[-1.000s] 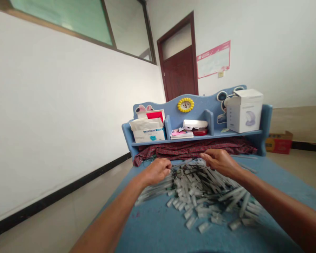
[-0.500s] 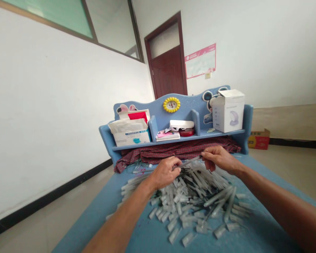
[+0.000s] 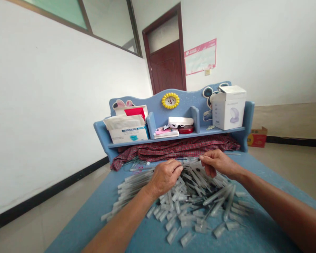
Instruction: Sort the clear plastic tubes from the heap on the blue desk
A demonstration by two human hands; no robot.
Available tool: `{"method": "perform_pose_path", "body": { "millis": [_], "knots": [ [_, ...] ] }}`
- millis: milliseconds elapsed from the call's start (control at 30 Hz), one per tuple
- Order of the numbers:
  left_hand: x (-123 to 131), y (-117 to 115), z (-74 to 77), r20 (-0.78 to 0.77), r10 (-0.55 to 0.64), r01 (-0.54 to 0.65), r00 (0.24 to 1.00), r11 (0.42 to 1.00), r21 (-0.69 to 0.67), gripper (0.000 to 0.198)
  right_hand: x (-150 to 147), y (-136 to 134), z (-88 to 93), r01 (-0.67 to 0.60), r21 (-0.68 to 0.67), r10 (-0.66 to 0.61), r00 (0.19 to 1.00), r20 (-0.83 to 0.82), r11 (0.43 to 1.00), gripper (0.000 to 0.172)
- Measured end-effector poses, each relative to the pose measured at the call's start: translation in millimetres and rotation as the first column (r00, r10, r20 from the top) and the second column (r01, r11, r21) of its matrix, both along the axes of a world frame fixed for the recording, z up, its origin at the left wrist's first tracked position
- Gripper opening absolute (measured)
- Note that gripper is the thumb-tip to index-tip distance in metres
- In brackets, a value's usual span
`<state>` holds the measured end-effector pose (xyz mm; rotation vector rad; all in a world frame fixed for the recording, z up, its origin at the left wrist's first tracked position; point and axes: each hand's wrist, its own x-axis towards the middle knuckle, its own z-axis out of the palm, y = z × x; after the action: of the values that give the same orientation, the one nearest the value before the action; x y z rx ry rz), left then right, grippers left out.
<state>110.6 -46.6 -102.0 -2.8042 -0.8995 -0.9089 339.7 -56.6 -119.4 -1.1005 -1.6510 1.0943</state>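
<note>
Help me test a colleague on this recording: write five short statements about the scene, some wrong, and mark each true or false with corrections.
1. The right hand pinches a slender tube. True.
2. The checked cloth is draped over the top of the blue shelf. False: the checked cloth lies beneath the blue shelf's board.
3. A yellow-rimmed clock is on the blue shelf's back panel. True.
4. The left hand rests on the white box. False: the left hand is at the heap of pale tubes, well apart from the box.
5. The reddish-brown door is beyond the blue shelf. True.
</note>
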Motion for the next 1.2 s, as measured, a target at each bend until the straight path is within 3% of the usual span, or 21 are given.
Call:
{"method": "perform_pose_path", "body": {
  "millis": [200,633,867,1000,1100,1200],
  "knots": [
    [-1,-1,-2.7,-0.019,-0.011,0.012,1.0,0.999,0.05,0.021,3,-2,3.2,-0.04,-0.009,0.04,0.999,0.0,0.999,0.037],
    [-3,-7,-2.0,-0.065,-0.01,0.008,0.998,0.999,-0.034,0.022,2,-7,5.2,-0.112,0.052,0.109,0.993,0.045,0.992,0.036],
    [-5,-11,-2.6,-0.144,0.075,-0.046,0.987,0.98,0.196,0.024,-2,-5,1.2,-0.077,0.024,0.075,0.994,0.082,0.997,0.041],
    [-5,-13,-2.8,-0.153,0.09,-0.051,0.984,0.969,0.243,0.023,-4,-6,1.6,-0.034,0.067,0.024,0.99,0.141,0.997,0.041],
    [-4,-14,-2.3,-0.134,0.073,-0.043,0.988,0.975,0.217,0.023,-4,-8,3.5,-0.04,0.064,0.032,0.991,0.127,0.997,0.04],
    [-3,-13,-0.6,-0.08,0.02,-0.014,0.997,0.997,0.075,0.026,-4,-10,5.7,-0.07,0.069,0.062,0.991,0.116,0.995,0.036]
  ]
}}
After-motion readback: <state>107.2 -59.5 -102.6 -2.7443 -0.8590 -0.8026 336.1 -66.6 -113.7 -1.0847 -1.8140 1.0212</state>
